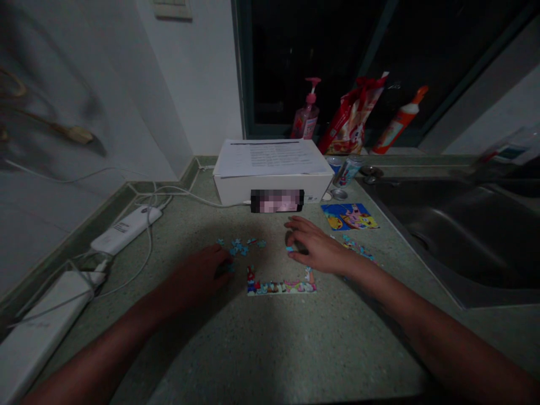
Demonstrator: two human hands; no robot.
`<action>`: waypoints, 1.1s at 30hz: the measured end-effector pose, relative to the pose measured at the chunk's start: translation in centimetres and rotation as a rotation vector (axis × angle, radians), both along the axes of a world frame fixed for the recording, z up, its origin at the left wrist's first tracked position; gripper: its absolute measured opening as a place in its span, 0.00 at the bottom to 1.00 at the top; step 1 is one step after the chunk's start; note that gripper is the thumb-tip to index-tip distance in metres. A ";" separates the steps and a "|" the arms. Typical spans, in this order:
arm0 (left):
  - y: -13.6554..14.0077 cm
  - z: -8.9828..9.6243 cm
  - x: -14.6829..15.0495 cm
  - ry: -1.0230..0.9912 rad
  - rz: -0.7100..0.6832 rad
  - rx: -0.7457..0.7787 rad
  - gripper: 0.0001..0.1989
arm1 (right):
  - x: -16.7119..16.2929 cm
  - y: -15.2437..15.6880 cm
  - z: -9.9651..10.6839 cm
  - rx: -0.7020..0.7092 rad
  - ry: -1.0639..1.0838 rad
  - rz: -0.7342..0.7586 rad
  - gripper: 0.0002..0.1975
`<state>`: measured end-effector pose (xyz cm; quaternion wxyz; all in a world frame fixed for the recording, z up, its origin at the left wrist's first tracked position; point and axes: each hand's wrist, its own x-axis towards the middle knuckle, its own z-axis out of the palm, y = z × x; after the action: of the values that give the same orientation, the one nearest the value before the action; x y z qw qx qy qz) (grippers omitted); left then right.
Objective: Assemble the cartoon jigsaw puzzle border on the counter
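My left hand (211, 269) rests low over the counter, its thumb and fingers apart, with a few blue jigsaw pieces at the fingertips. Just beyond it lies a loose cluster of light blue jigsaw pieces (239, 247). My right hand (310, 244) hovers right of the middle, fingers bent, with a small blue and white jigsaw piece (289, 249) at the thumb tip. Between the hands, nearer to me, is a partly joined jigsaw (282, 288): a bottom row with short sides rising at both ends. More pieces (358, 246) lie beyond my right forearm, partly hidden by it.
A colourful cartoon picture card (350, 216) lies near the sink (422, 236). A phone (277, 201) leans against a white box (270, 163) with a paper on top. Cans (348, 171) stand beside the box. White power strips (126, 229) and cables run along the left.
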<state>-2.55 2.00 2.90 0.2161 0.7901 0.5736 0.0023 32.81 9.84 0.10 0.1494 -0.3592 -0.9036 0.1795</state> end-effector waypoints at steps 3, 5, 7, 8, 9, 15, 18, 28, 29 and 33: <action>0.0 -0.1 -0.1 -0.003 -0.020 0.000 0.12 | 0.1 0.2 -0.4 -0.009 0.030 -0.005 0.07; 0.0 -0.2 -0.2 -0.015 -0.023 0.016 0.13 | 0.0 0.2 -0.5 -0.001 0.051 -0.010 0.07; 0.0 -0.3 -0.3 -0.030 -0.023 0.026 0.13 | -0.1 0.0 -0.4 0.011 0.079 -0.013 0.07; 0.0 -0.3 -0.3 -0.034 -0.023 0.025 0.13 | -0.1 -0.1 -0.3 0.017 0.098 -0.011 0.08; 0.0 -0.4 -0.3 -0.035 -0.022 0.022 0.13 | -0.2 -0.2 -0.2 0.020 0.115 -0.008 0.09; -0.1 0.1 -0.1 -0.029 -0.019 0.014 0.13 | -0.5 -1.1 0.9 -0.018 0.072 -0.075 0.07; -0.1 0.4 0.1 -0.019 -0.020 -0.002 0.13 | -0.5 -1.3 1.0 -0.065 0.066 -0.111 0.05; 0.1 -0.5 -0.5 -0.012 -0.031 0.000 0.13 | 2.7 0.3 0.3 -0.497 0.280 -0.269 0.04; 0.1 -0.4 -0.5 -0.010 -0.027 0.003 0.13 | 2.9 0.4 0.3 -0.511 0.284 -0.275 0.04; 0.0 -0.3 -0.5 -0.013 -0.023 0.010 0.12 | 3.1 0.5 0.0 -0.523 0.282 -0.283 0.04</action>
<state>-3.01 2.03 2.58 0.2159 0.7978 0.5629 0.0077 35.88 10.38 0.05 0.1995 -0.4788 -0.7385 0.4308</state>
